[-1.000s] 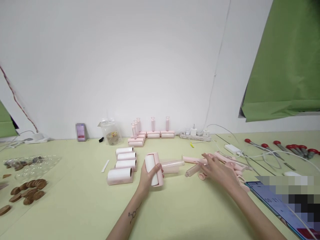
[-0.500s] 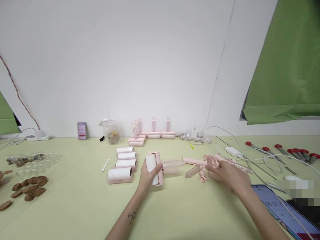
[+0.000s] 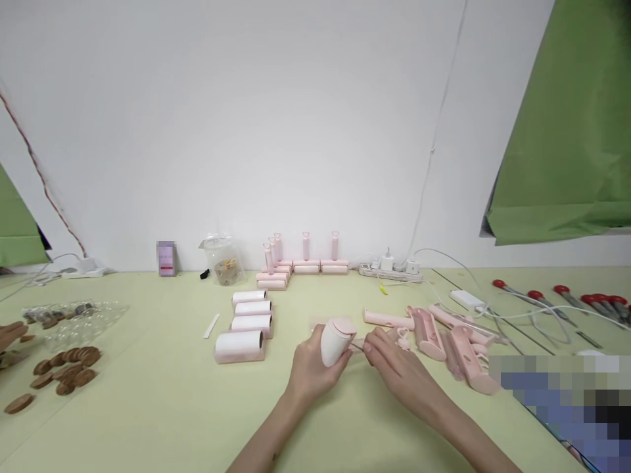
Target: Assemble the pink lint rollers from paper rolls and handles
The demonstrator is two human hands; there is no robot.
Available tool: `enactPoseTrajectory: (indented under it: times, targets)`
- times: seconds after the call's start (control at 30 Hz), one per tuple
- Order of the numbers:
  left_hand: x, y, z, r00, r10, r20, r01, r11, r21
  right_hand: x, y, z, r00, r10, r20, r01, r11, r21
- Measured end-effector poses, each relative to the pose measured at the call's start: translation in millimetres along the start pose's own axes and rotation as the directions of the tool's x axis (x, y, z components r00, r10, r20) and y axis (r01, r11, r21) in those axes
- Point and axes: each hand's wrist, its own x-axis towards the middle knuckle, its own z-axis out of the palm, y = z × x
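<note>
My left hand [image 3: 309, 371] is closed round a pink lint roller head with a white paper roll [image 3: 336, 340], its end turned toward me. My right hand [image 3: 394, 368] pinches a small part against the roller's right side; I cannot make out what the part is. Both hands meet above the green table [image 3: 148, 407] at its middle. Left of them lie several white rolls in pink holders [image 3: 246, 325] in a row. Right of them is a heap of pink handles and covers [image 3: 444, 332].
Finished pink rollers [image 3: 300, 263] stand along the back wall beside a clear jar [image 3: 221, 261] and a power strip [image 3: 392, 269]. Red-handled tools [image 3: 562, 295] and white cables lie at the right. Brown discs [image 3: 64, 374] and a clear blister tray [image 3: 69, 318] sit at the left, where another person's hand [image 3: 10, 335] shows.
My right hand left the pink heap and came over to the roller. My left hand turned the roller end-on and shifted it right. The clear cover beside it is no longer seen.
</note>
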Motion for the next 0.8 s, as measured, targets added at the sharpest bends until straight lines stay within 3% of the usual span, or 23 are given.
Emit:
enactPoseTrajectory:
  times: [0.17,0.5,0.67,0.8]
  targets:
    - [1.3,-2.3,0.8,1.0,0.004,-0.028,-0.002,0.999,0.053,-0.7,-3.7,0.9,0.999,0.018,-0.049,-0.02,0.999,-0.035]
    - [1.1,-1.1,0.3,1.0,0.004,0.025,-0.005,0.999,0.052,-0.6,-5.8,4.1,0.979,0.075,-0.19,-0.096,0.99,-0.101]
    - [-2.7,3.0,3.5,0.987,-0.052,0.149,0.049,0.998,0.026,-0.1,-0.6,10.0,0.964,-0.072,-0.256,0.008,0.969,-0.245]
    - [-4.4,6.4,4.8,0.969,-0.108,0.22,0.116,0.993,-0.02,1.9,9.0,19.0,0.905,-0.249,-0.344,0.066,0.883,-0.465]
